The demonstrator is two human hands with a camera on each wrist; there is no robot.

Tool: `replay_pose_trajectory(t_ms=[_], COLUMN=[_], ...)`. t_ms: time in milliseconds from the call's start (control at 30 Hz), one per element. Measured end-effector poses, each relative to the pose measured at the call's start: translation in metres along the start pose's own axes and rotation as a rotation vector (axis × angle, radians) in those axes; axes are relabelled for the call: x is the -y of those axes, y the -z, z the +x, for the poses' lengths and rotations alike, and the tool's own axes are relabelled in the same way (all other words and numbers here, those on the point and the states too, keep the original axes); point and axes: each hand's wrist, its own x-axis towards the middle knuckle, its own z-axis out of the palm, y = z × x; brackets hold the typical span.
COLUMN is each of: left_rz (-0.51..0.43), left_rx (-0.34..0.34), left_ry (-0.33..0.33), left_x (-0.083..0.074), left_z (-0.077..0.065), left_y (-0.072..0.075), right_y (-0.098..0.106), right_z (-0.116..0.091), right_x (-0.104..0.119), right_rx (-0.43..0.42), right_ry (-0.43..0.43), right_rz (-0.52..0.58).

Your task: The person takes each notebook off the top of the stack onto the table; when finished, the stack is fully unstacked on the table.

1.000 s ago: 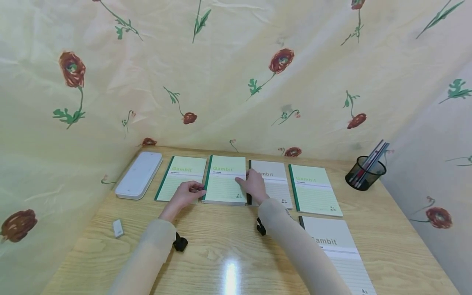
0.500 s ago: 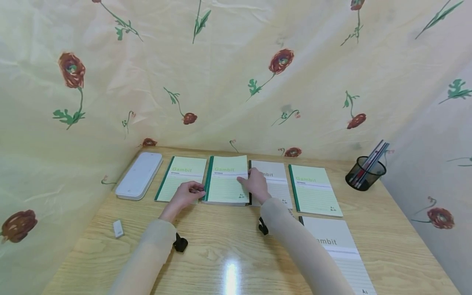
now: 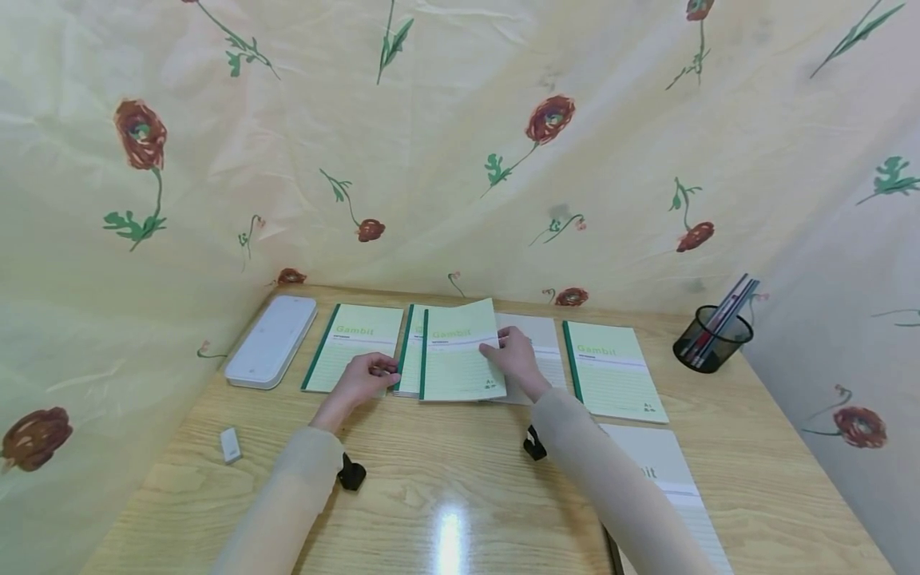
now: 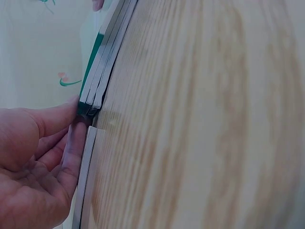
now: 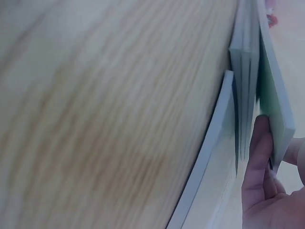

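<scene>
In the head view my right hand (image 3: pixel 519 363) holds a green-spined Gambit notebook (image 3: pixel 456 363) by its right edge. In the right wrist view that notebook (image 5: pixel 279 95) tilts up off the stack of notebooks (image 5: pixel 245 71), with fingers beneath it and the thumb on its other side. The stack (image 3: pixel 410 367) is partly covered by the lifted notebook. My left hand (image 3: pixel 362 379) pinches the stack's near left corner, thumb and finger at the green spine in the left wrist view. A white notebook (image 3: pixel 549 351) lies partly under the right hand.
Another green notebook (image 3: pixel 359 335) lies left of the stack, and one more green notebook (image 3: pixel 614 371) lies to the right. A white notebook (image 3: pixel 672 479) sits nearer, partly behind the right sleeve. A white case (image 3: pixel 271 339), small white eraser-like block (image 3: pixel 230 446) and black mesh pen holder (image 3: pixel 711 339) stand around.
My right hand has moved right, sliding the top green notebook off to the right and raising its right side, so the notebook beneath shows. The left hand has stayed in place.
</scene>
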Motion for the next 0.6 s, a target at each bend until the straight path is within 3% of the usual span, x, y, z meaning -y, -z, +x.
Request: replay_pose_trajectory(t_ms=[267,600], left_rz=[0.003,-0.004], left_rx=[0.001,0.003], left_ry=[-0.003,0.005], left_x=[0.001,0.001], left_z=[-0.001,0.001], left_y=[0.0,-0.001], right_y=[0.016,0.04], right_z=[-0.009,-0.027], right_x=[-0.009,-0.027], right_rx=[0.026,0.019], right_ry=[-0.078,-0.154], right_rz=[0.183,0.22])
